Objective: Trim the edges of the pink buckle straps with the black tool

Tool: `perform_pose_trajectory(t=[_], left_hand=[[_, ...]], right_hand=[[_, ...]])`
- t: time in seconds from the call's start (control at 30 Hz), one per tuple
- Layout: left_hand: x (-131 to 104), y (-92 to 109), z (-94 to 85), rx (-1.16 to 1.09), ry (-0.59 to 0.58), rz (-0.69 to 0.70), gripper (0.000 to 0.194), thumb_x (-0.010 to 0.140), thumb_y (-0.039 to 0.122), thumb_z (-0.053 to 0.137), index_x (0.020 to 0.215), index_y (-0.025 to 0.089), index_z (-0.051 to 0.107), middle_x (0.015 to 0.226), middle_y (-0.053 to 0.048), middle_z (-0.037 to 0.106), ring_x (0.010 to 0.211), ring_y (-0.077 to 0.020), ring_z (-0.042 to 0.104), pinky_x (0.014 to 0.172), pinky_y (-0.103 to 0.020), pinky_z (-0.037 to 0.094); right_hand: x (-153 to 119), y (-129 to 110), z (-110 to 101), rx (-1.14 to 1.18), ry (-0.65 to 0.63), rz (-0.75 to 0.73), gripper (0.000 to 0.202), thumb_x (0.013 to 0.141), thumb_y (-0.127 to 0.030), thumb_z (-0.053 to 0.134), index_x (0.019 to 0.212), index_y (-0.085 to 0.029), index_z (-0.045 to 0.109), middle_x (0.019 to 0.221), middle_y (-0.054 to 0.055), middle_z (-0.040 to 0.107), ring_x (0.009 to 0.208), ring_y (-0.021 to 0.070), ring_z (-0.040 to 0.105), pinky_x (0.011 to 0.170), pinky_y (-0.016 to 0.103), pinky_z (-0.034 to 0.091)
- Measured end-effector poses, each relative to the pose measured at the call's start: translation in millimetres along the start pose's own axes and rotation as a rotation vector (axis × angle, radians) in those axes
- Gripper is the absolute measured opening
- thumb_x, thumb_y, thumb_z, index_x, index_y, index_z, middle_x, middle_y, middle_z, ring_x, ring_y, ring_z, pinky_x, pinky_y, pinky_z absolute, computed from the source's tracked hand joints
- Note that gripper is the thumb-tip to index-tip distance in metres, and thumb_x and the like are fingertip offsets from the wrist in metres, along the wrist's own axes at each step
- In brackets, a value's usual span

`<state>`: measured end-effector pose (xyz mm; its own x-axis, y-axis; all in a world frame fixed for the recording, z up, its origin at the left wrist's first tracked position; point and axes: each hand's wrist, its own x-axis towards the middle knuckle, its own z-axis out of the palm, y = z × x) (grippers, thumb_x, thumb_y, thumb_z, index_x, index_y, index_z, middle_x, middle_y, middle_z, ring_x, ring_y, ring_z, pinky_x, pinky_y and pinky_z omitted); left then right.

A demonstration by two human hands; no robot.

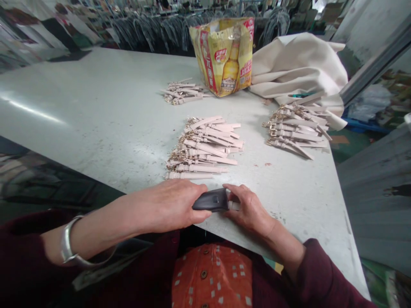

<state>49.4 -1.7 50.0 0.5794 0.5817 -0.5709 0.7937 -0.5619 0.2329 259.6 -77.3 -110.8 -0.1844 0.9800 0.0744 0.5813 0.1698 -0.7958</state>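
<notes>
My left hand [183,204] is closed round a dark, smooth hand-held device [210,200] with a small raised button on top; I cannot make out its exact kind. At the device's right end, my right hand [252,209] pinches a short pale strap [234,206], and its index finger reaches the device's upper corner. Whether the strap goes into the device or lies against it is hidden. Just beyond my hands lies a heap of pale pink straps [205,147] with gold-coloured buckles facing left.
A second strap heap [297,128] lies to the right, and a smaller strap heap [184,92] sits farther back. Behind them stand a yellow beer carton [224,60] and crumpled cream material [298,64]. The pale table [96,115] has its near edge by my body.
</notes>
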Motion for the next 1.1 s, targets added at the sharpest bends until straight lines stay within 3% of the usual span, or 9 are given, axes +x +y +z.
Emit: perform_pose_trajectory(t=[0.1, 0.23, 0.43, 0.57, 0.7, 0.87, 1.1], left_hand=[[13.2, 9.1, -4.8, 0.077, -0.027, 0.028, 0.031, 0.09, 0.048, 0.059, 0.099, 0.023, 0.075, 0.092, -0.01, 0.08, 0.08, -0.027, 0.072, 0.068, -0.034, 0.046], [20.5, 0.6, -9.3, 0.165, -0.083, -0.019, 0.037, 0.09, 0.05, 0.059, 0.103, 0.02, 0.077, 0.095, -0.012, 0.081, 0.084, -0.0293, 0.073, 0.07, -0.036, 0.048], [25.9, 9.7, -17.7, 0.268, -0.125, -0.001, 0.035, 0.091, 0.047, 0.062, 0.104, 0.021, 0.079, 0.094, -0.011, 0.081, 0.084, -0.0279, 0.074, 0.071, -0.034, 0.049], [31.1, 13.8, -18.5, 0.217, -0.14, 0.009, 0.029, 0.09, 0.045, 0.062, 0.098, 0.021, 0.077, 0.09, -0.008, 0.08, 0.081, -0.0248, 0.074, 0.07, -0.032, 0.049], [27.7, 0.2, -11.5, 0.115, -0.086, 0.013, 0.036, 0.09, 0.05, 0.06, 0.103, 0.021, 0.077, 0.095, -0.009, 0.082, 0.085, -0.0256, 0.075, 0.071, -0.032, 0.05], [19.3, -16.1, -6.6, 0.048, -0.096, 0.017, 0.028, 0.089, 0.046, 0.059, 0.093, 0.024, 0.075, 0.079, -0.003, 0.077, 0.07, -0.021, 0.069, 0.061, -0.03, 0.043], [24.8, 2.7, -6.8, 0.139, -0.079, 0.033, 0.028, 0.087, 0.046, 0.062, 0.094, 0.023, 0.075, 0.086, -0.007, 0.077, 0.079, -0.0253, 0.071, 0.066, -0.033, 0.044]], right_hand=[[-0.2, 5.0, -1.7, 0.05, -0.019, 0.006, 0.083, 0.072, -0.006, 0.086, 0.148, -0.023, 0.06, 0.101, 0.003, 0.074, 0.098, 0.026, 0.067, 0.093, 0.044, 0.056], [-0.9, 9.6, -4.5, 0.095, -0.071, 0.0, 0.088, 0.073, -0.002, 0.083, 0.153, -0.026, 0.055, 0.104, 0.003, 0.073, 0.098, 0.0246, 0.068, 0.096, 0.044, 0.056], [-0.2, 7.3, -6.1, 0.123, -0.101, 0.044, 0.088, 0.071, 0.0, 0.081, 0.152, -0.023, 0.057, 0.105, 0.003, 0.073, 0.101, 0.0235, 0.068, 0.098, 0.041, 0.055], [-0.5, 6.2, -5.5, 0.134, -0.085, 0.066, 0.089, 0.071, 0.0, 0.081, 0.154, -0.025, 0.056, 0.103, 0.002, 0.074, 0.1, 0.0228, 0.067, 0.097, 0.04, 0.055], [-1.7, 8.4, -4.9, 0.138, -0.065, 0.084, 0.087, 0.071, 0.0, 0.081, 0.152, -0.023, 0.058, 0.101, 0.001, 0.074, 0.098, 0.023, 0.069, 0.097, 0.04, 0.056], [-1.8, 9.9, -4.8, 0.156, -0.057, 0.073, 0.083, 0.071, -0.002, 0.082, 0.148, -0.026, 0.062, 0.102, 0.001, 0.076, 0.099, 0.0233, 0.07, 0.097, 0.041, 0.057], [-1.3, 6.8, -4.3, 0.146, -0.024, 0.078, 0.075, 0.069, 0.002, 0.083, 0.139, -0.022, 0.07, 0.1, 0.003, 0.078, 0.096, 0.0229, 0.072, 0.094, 0.038, 0.057]])
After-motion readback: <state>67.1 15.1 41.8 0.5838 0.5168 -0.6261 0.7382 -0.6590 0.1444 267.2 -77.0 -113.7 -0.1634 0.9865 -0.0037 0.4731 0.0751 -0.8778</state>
